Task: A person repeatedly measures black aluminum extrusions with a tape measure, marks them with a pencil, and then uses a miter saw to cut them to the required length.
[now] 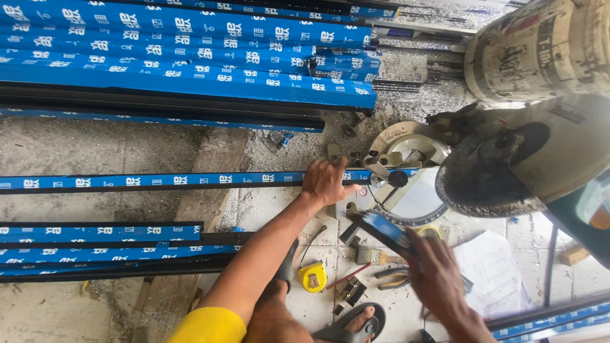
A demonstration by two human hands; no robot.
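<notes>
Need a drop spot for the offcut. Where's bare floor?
Bare concrete floor lies between the stacked blue-wrapped profiles and the single blue profile under the left hand. Crowded: around the yellow tape measure, pliers, and right hand.

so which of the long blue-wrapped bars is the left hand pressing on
The single bar lying alone across the floor into the saw; the left hand rests on its end, apart from both stacks.
</notes>
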